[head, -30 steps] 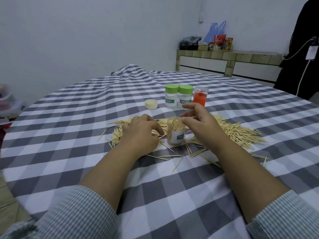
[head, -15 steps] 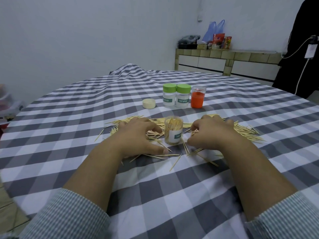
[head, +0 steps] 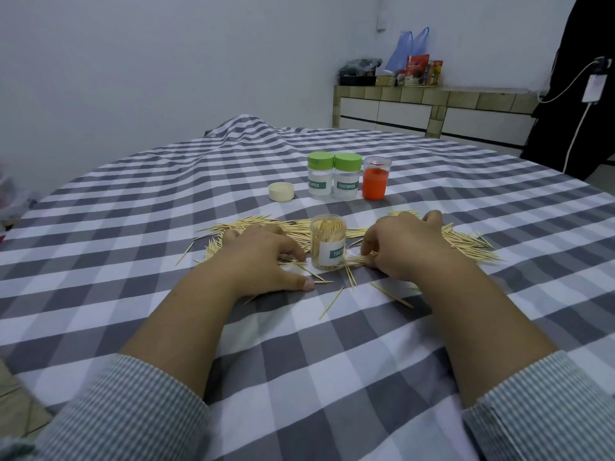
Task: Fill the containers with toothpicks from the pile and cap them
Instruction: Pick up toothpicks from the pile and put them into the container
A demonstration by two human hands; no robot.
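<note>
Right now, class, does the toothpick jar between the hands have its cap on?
No: the jar stands open-topped, toothpick tips showing at its mouth.

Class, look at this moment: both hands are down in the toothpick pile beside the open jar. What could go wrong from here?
1. The open jar stands uncapped between the left hand and right hand; a knock from either could tip it and spill its toothpicks.
2. Loose toothpicks lie apart from the pile, nearer the person, and may get left behind.
3. The sharp tips could prick the fingers as they gather.
</note>
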